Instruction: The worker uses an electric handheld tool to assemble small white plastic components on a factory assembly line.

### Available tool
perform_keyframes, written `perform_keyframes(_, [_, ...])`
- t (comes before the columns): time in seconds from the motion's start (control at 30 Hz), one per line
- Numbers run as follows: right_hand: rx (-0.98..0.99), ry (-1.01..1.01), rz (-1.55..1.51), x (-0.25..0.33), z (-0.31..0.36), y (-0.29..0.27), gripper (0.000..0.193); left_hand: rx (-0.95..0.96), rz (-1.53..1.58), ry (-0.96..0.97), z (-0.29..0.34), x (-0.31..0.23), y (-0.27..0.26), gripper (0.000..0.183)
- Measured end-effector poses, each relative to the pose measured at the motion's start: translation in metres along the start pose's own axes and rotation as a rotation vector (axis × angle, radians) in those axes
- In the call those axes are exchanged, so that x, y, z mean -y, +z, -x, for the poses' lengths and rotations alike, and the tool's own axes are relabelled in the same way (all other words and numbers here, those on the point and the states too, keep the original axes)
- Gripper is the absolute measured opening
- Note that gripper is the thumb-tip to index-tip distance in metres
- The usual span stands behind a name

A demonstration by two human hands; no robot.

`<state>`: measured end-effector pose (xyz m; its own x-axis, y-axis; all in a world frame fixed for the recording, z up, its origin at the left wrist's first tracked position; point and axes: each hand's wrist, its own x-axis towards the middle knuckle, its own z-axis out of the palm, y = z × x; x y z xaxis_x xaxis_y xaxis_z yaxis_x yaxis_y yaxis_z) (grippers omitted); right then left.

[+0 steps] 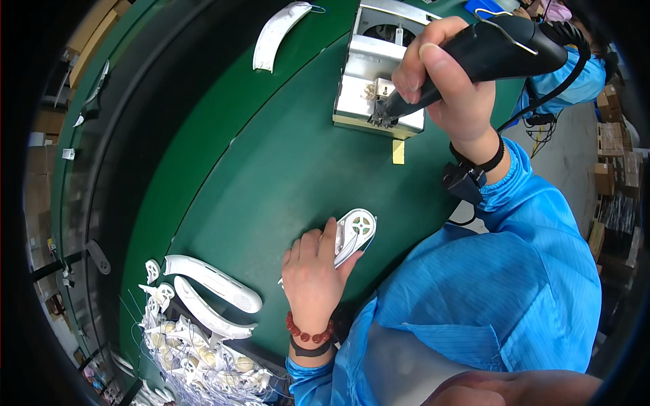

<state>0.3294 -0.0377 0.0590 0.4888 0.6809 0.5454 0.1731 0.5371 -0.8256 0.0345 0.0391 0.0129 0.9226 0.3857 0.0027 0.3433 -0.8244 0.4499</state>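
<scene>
My right hand (460,95) is wrapped round a black corded electric screwdriver (497,51). The tool slants down to the left, its tip at the front of a metal box that looks like a screw feeder (353,90). Fingers and tool hide part of that box. Lower down, my left hand (311,267) grips a white plastic housing (350,233) lying on the green table mat (271,183). A round spoked wheel and a thin wire show at the housing's uncovered end; the palm hides the rest.
Two curved white shells (213,281) lie at lower left, beside a heap of white parts with tangled wires (196,358). Another curved shell (277,34) is at the far side, near a dark belt (169,81). Yellow tape (398,152) sits before the feeder. A co-worker's blue sleeve (569,84) shows at upper right.
</scene>
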Motion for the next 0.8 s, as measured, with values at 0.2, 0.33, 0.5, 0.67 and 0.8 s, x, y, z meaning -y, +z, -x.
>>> perform_keyframes(0.2, [0.008,0.009,0.01,0.002,0.002,0.004,0.007,-0.005,-0.014,0.005,0.002,-0.001,0.002,0.064])
perform_keyframes(0.33, [-0.146,0.064,0.065,0.006,0.004,0.014,0.017,-0.141,-0.117,-0.004,0.0,-0.005,0.016,0.066])
perform_keyframes(0.5, [-0.059,0.15,-0.112,0.003,0.022,0.02,0.011,-0.209,-0.038,0.05,-0.01,-0.012,0.026,0.069])
perform_keyframes(0.67, [0.136,0.158,-0.221,0.001,0.046,0.052,0.02,-0.218,-0.108,-0.019,-0.005,-0.005,0.025,0.069])
perform_keyframes(0.8, [0.194,0.237,-0.15,0.001,0.053,0.066,0.022,-0.197,-0.118,-0.057,-0.004,-0.004,0.027,0.067])
